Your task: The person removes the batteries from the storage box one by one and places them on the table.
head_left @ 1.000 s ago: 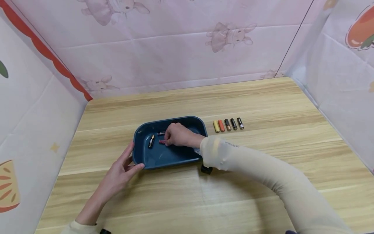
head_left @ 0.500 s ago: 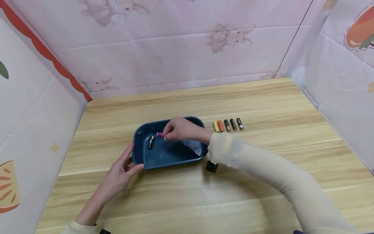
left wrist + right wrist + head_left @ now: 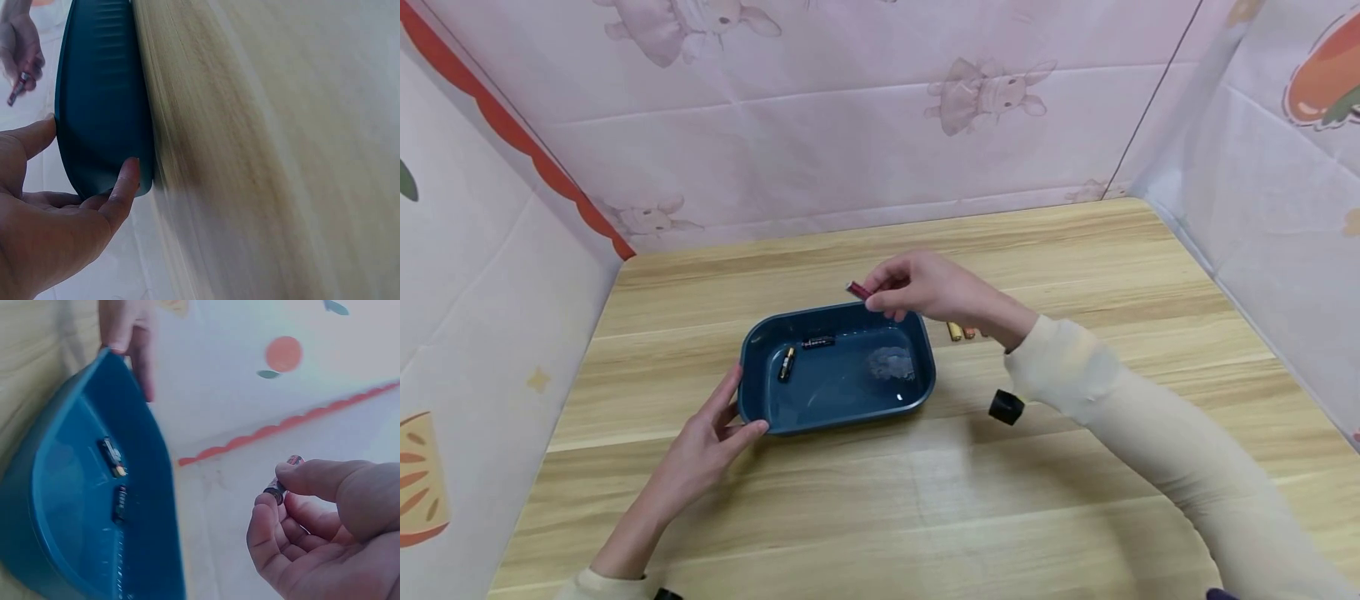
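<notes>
Left hand (image 3: 700, 442) grips a blue plastic tray (image 3: 835, 392) at its corner; right hand (image 3: 928, 287) pinches 1 maroon battery (image 3: 857, 290), probably light, rigid, smooth, best held mid-barrel.

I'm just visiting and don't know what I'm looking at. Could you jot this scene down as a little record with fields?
Right hand: pinches a dark red battery in its fingers, raised off the table
Left hand: touches the left end of the blue tray
Tray contents: a black battery with a gold end and a dark battery, both lying down
Right of tray: a yellow battery and an orange battery, partly hidden
Backdrop: pink rabbit print
</notes>
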Demonstrator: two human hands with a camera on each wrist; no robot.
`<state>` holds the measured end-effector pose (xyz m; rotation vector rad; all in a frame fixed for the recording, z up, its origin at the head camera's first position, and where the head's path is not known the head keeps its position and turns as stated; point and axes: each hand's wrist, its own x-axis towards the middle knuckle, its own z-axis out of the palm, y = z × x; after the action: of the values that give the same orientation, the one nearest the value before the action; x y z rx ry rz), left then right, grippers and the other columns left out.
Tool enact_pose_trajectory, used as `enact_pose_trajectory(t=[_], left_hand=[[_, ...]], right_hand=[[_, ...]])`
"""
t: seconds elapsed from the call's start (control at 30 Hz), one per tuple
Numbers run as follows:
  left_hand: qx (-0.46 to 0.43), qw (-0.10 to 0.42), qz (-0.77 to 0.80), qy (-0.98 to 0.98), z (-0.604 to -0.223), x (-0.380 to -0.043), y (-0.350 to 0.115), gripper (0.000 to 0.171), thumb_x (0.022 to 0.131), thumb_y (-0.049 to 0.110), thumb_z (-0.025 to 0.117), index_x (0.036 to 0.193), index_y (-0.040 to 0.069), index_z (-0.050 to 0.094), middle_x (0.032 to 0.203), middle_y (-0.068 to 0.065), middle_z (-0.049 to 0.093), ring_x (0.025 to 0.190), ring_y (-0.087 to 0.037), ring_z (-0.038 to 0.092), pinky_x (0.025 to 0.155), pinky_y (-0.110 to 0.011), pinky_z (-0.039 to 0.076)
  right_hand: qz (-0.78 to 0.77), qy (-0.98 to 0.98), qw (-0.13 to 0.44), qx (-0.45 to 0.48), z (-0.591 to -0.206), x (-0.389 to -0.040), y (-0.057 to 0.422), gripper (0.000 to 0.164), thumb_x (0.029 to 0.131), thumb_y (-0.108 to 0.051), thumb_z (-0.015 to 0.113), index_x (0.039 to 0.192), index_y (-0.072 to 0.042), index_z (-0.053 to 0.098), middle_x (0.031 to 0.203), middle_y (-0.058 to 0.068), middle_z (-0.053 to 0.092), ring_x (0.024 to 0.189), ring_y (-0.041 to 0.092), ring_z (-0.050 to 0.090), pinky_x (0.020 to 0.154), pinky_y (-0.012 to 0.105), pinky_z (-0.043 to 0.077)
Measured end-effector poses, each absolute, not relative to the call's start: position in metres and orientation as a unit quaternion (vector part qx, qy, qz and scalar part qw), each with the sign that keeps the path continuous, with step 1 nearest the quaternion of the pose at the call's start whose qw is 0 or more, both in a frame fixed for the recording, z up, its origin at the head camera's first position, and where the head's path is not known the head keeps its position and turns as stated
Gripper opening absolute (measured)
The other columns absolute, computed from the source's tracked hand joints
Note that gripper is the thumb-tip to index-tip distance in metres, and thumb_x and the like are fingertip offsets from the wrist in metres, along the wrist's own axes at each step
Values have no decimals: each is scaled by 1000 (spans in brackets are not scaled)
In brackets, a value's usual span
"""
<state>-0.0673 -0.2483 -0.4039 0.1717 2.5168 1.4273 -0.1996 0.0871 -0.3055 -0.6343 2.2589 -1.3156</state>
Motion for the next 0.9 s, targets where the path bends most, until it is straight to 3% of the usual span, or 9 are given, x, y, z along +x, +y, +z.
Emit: enact_pose_trajectory(t=[0.23, 0.57, 0.9], left_hand=[[56, 123, 487, 863, -402, -67, -246, 85, 105, 19, 65, 167, 13, 7, 172, -16, 7, 146, -46, 35, 106, -40, 47], [59, 124, 480, 867, -400, -70, -246, 86, 105, 21, 65, 167, 12, 6, 172, -18, 7, 145, -47, 36, 105, -42, 46], [65, 125, 484, 863, -401, -69, -245, 86, 105, 21, 65, 167, 11, 6, 171, -18, 7, 145, -48, 36, 105, -42, 46]], right_hand=[[-508, 816, 202, -188, -291, -198, 126, 22, 102, -18, 69, 119, -5, 71, 102, 13, 67, 88, 28, 63, 78, 34, 58], [-550, 809, 150, -141, -291, -198, 170, 23, 100, -12, 69, 117, 4, 69, 95, 10, 68, 84, 29, 63, 76, 31, 58], [-552, 821, 120, -83, -307, -197, 208, 25, 99, -15, 71, 117, 3, 69, 84, 3, 65, 71, 15, 56, 70, 27, 50]])
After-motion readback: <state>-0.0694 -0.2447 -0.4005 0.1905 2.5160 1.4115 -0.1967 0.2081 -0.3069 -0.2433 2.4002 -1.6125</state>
